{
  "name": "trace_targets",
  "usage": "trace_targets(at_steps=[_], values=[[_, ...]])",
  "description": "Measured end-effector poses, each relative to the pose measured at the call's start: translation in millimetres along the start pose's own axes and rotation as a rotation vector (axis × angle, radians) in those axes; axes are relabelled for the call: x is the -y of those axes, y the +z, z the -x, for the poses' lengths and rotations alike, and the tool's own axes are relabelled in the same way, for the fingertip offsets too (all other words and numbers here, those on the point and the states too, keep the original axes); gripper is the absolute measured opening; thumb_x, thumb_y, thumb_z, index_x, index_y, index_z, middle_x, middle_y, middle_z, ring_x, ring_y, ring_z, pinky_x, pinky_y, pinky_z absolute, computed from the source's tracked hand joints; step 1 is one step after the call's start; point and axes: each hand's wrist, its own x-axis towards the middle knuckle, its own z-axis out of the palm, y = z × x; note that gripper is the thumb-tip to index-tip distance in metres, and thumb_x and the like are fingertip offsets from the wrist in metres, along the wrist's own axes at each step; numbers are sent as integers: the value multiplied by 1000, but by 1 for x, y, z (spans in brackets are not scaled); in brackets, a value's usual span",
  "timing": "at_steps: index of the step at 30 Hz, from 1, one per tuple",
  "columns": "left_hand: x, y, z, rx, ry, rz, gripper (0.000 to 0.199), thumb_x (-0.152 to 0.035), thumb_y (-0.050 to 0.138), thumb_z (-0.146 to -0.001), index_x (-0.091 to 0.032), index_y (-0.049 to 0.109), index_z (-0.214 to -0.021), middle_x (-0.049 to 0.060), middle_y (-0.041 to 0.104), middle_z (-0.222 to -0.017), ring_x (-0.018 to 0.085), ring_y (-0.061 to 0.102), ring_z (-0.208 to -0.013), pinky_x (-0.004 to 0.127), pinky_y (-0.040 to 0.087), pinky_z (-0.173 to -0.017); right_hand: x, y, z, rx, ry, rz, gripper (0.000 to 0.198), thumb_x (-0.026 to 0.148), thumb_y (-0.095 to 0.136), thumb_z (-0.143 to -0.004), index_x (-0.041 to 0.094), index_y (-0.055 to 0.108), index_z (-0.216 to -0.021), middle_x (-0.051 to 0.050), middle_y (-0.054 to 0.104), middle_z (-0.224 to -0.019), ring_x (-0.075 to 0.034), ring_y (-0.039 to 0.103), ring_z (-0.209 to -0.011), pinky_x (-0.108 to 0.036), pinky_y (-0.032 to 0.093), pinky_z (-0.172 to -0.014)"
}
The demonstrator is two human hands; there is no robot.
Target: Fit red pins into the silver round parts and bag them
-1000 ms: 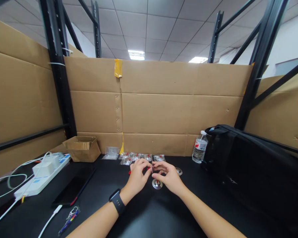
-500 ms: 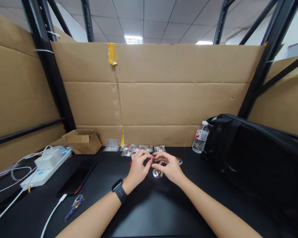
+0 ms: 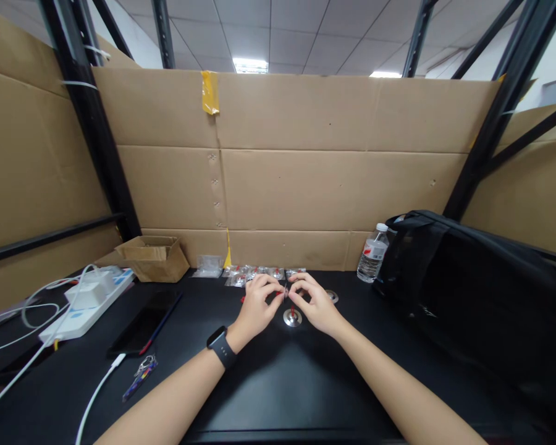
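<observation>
My left hand [image 3: 259, 306], with a dark watch on its wrist, pinches one side of a small metal disc with a red cord [image 3: 285, 293], which looks like a finger cymbal. My right hand [image 3: 319, 309] meets it from the other side, thumb and fingertips closed at the disc. Seen nearly edge-on, the disc is partly hidden by my fingers. On the black table just below lies a shiny domed disc [image 3: 292, 319] with a red loop at its centre. Another metal disc [image 3: 332, 296] shows partly behind my right hand. Something red peeks out left of my left fingers.
Several clear bags [image 3: 252, 272] with metal and red pieces line the cardboard wall. An open cardboard box [image 3: 160, 262], power strip [image 3: 78, 315], phone [image 3: 143, 324] and keyring [image 3: 139, 377] are at left. A water bottle [image 3: 372, 254] and large black bag [image 3: 449, 309] stand at right.
The held disc has turned more edge-on between my fingers, and my right fingertips have shifted slightly around it. The whole view has moved a little; the table objects stay in place.
</observation>
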Motion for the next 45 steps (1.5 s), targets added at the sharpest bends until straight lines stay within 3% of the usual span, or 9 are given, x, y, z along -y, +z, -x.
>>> trace_targets(at_steps=[4,7,18,25,29,33,37,42,45], values=[[-3,-1,0,-18,-42,109,22,-32,47,-102,-23,66,-109,8,66,-114,23,58,-111,39,42,-98,-2,1,2,30,-88,166,14,32,56,-98,22,64,-91,-11,56,-131,-27,48,-129,-49,37,-112],[-3,-4,1,100,-3,40,23,-35,57,-97,-26,65,-116,6,66,-119,25,56,-116,40,39,-102,-6,1,4,69,-119,220,10,28,55,-99,22,62,-94,-11,53,-135,-28,46,-129,-51,37,-111],[15,5,5,210,-2,-144,13,-38,67,-90,-28,76,-90,4,66,-112,27,51,-114,43,35,-97,-13,1,4,76,-74,221,10,29,56,-99,23,62,-94,-10,54,-133,-26,47,-129,-49,37,-111],[26,0,6,335,-16,-185,12,-32,66,-89,-25,73,-83,3,69,-85,24,56,-95,39,34,-89,-24,-9,4,258,-39,308,17,24,66,-90,21,63,-107,-7,63,-105,-22,60,-98,-36,49,-90],[29,0,8,443,-6,-216,12,-34,68,-88,-25,73,-80,1,70,-79,23,59,-90,38,33,-88,-32,-12,5,344,-13,335,13,22,70,-86,21,70,-99,-4,66,-94,-19,63,-86,-31,49,-79],[38,-9,-1,276,-104,-294,26,-48,58,-95,-26,72,-89,2,73,-99,26,59,-102,41,32,-92,-32,-12,4,338,-9,328,13,23,69,-87,21,71,-99,-5,68,-93,-19,63,-82,-31,49,-76],[75,-39,-9,64,-290,-538,25,-31,47,-99,-23,68,-111,9,70,-117,30,54,-114,44,34,-95,-29,-14,3,347,8,328,14,24,69,-86,21,71,-100,-5,68,-96,-18,63,-83,-30,48,-77],[137,-83,8,41,-569,-803,41,-16,45,-91,-25,67,-125,10,58,-144,34,45,-127,48,34,-94,-28,-14,2,379,-2,311,14,24,69,-87,21,71,-100,-5,69,-97,-18,63,-84,-29,48,-77],[161,-94,17,35,-659,-854,36,-21,43,-93,-25,73,-113,12,67,-130,34,47,-121,50,31,-93,-28,-14,2,379,-5,310,14,24,69,-87,21,72,-100,-5,69,-97,-17,63,-85,-29,48,-78]])
